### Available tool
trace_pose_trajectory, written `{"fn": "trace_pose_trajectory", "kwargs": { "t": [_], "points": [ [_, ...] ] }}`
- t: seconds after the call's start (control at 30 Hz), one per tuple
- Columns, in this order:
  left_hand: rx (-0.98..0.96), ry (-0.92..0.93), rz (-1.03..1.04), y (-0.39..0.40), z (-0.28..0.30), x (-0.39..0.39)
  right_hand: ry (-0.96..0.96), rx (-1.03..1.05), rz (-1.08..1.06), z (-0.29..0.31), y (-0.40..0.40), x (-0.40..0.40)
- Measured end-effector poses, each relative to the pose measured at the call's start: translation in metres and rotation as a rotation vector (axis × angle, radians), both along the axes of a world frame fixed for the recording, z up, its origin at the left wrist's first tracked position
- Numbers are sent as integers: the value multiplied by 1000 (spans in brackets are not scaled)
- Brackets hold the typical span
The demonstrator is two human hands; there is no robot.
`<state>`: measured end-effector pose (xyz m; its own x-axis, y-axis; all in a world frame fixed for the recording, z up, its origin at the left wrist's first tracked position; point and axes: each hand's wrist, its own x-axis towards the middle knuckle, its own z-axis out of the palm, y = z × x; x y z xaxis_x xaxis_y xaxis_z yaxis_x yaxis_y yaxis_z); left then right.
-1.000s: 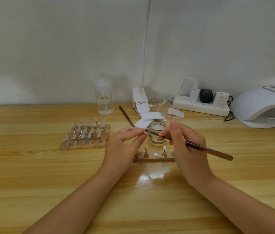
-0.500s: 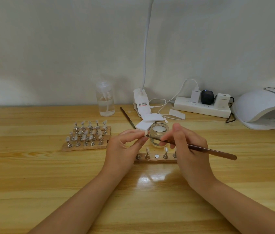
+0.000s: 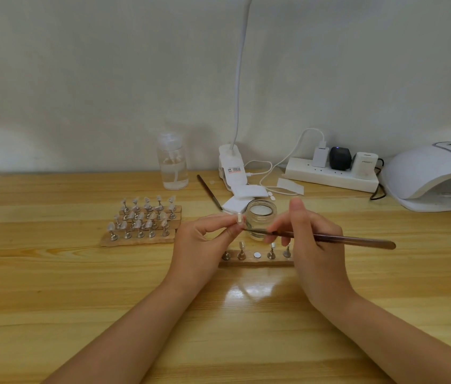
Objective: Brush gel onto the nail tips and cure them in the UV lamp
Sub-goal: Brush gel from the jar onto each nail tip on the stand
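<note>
My left hand (image 3: 205, 242) pinches a small stand with a pale nail tip (image 3: 239, 218) between thumb and fingers, above the table. My right hand (image 3: 310, 245) grips a long brown brush (image 3: 343, 239), its bristle end touching the held nail tip. Just behind the hands stands a small open glass gel jar (image 3: 261, 214). Below them lies a wooden holder strip (image 3: 257, 262) with several metal stands and one bare magnet spot. The white UV lamp (image 3: 434, 178) sits at the far right, its opening facing me.
Wooden strips with several nail-tip stands (image 3: 142, 221) sit to the left. At the back stand a clear pump bottle (image 3: 173, 162), a second brush (image 3: 209, 191), white pads (image 3: 242, 199), a clip lamp base (image 3: 231, 167) and a power strip (image 3: 329, 174) with plugs and cables.
Both hands have stayed together in front of the jar. The brush handle has tilted flatter, and the brush tip keeps working on the held nail tip.
</note>
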<state>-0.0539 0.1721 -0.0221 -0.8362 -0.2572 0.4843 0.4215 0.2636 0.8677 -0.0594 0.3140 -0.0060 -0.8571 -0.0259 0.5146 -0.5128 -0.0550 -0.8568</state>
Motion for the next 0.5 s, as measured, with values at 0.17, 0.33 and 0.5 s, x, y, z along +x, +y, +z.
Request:
{"fn": "trace_pose_trajectory", "kwargs": {
  "t": [0.17, 0.33, 0.5],
  "points": [
    [36, -29, 5, 0, 0, 1, 25, -41, -37, 4, -1, -1],
    [30, -40, -4, 0, 1, 1, -61, -20, -14, 3, -4, 0],
    [44, -49, -7, 0, 1, 1, -12, -25, -24, -2, -2, 2]
  ]
}}
